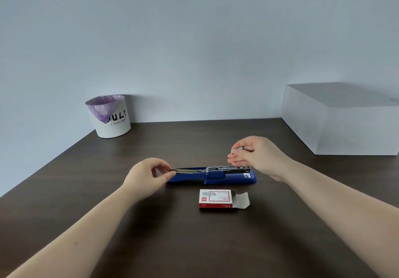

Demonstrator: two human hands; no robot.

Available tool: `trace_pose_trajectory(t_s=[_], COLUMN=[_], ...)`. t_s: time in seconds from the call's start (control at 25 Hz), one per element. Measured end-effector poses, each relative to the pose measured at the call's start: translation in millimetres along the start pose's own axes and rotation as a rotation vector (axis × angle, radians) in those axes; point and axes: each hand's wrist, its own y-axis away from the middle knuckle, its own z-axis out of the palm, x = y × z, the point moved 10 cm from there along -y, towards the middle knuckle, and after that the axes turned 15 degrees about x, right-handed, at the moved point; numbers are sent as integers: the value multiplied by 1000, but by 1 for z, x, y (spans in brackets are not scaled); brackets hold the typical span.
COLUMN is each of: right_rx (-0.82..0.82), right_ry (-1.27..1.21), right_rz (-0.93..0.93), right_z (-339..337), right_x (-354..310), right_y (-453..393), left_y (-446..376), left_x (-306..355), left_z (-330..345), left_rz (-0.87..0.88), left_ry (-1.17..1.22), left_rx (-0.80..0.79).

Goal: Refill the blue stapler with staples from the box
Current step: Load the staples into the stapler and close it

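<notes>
Between both hands (pixel 149 175), blue stapler (pixel 216 175)

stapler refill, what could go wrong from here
1. The right hand pinches a small strip of staples above the blue stapler. The grip looks light, so the strip could slip or break apart before reaching the metal channel.
2. The left hand holds the pulled-out metal end. If let go, it may spring back onto fingers.
3. The staple box lies with its flap open; a nudge could spill staples.
</notes>
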Motion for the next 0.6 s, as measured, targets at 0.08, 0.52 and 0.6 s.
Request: trace_pose_trajectory(t_s=[0.08, 0.52, 0.6], right_rx=[-24, -1, -22], right_ry=[139, 376, 365], right_rz=[-82, -306, -319], right_z=[8, 25, 25], right_x=[-1, -7, -6], right_y=[-2, -6, -5], left_y=[-2, 0, -2], left_x=[0, -1, 0], left_z=[0, 34, 33], left_rz=[45, 46, 39], left_ry=[1, -75, -65], left_rx=[12, -274, -269])
